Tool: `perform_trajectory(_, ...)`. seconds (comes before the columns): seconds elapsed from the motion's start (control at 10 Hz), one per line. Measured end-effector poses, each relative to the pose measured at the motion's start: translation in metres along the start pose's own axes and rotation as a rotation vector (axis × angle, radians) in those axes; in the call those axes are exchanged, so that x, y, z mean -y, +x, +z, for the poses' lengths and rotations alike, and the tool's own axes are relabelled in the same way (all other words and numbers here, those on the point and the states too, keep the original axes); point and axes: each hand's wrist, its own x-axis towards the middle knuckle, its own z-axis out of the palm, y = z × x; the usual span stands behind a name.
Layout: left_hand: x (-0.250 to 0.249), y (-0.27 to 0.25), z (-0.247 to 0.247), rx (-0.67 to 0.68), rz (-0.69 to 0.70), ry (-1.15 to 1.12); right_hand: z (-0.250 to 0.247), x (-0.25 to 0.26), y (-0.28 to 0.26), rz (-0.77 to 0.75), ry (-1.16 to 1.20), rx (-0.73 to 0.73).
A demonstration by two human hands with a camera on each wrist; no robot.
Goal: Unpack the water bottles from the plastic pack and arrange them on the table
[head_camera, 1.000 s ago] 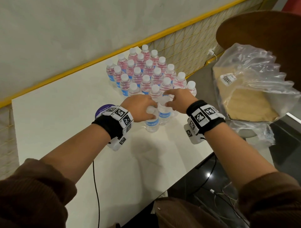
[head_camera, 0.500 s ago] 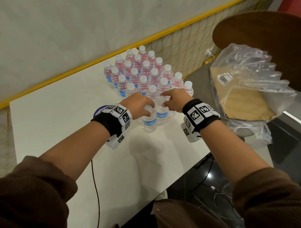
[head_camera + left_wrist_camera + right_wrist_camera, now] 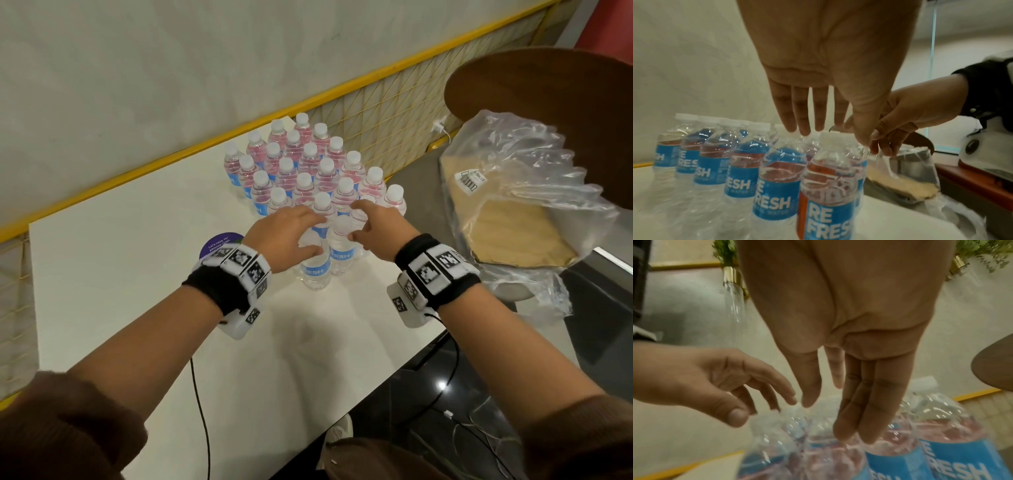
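Water bottles point(image 3: 310, 171) with white caps and blue labels stand upright in tight diagonal rows on the white table point(image 3: 130, 267), filling the upper middle of the head view, close to the yellow mesh fence point(image 3: 387, 113). Two more bottles point(image 3: 327, 260) stand side by side at the near end of the group, just below centre. The left hand point(image 3: 284, 240) hovers over the nearer of these with fingers straight and spread, holding nothing; the left wrist view shows its fingertips point(image 3: 803, 129) just above the caps. The right hand point(image 3: 380, 229) is likewise released, fingers loosely extended above the bottle tops, grasping nothing. At the right of the frame the plastic pack point(image 3: 520, 205) lies crumpled over a cardboard tray point(image 3: 513, 236), apart from the bottles.
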Motion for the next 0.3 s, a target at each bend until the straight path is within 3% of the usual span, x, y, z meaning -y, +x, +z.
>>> perform_trajectory(0.1, 0.000, -0.040, 0.002, -0.190, 0.032, -0.207, -0.009, -0.002, -0.038, -0.041, 0.016, 0.086)
perform_trajectory(0.2, 0.004, -0.101, 0.019, 0.006, -0.023, -0.310, -0.010, -0.009, -0.085, -0.108, -0.115, 0.352)
perform_trajectory(0.3, 0.007, -0.181, 0.059, 0.395, -0.110, -0.165, 0.018, -0.030, -0.139, -0.098, -0.285, 0.669)
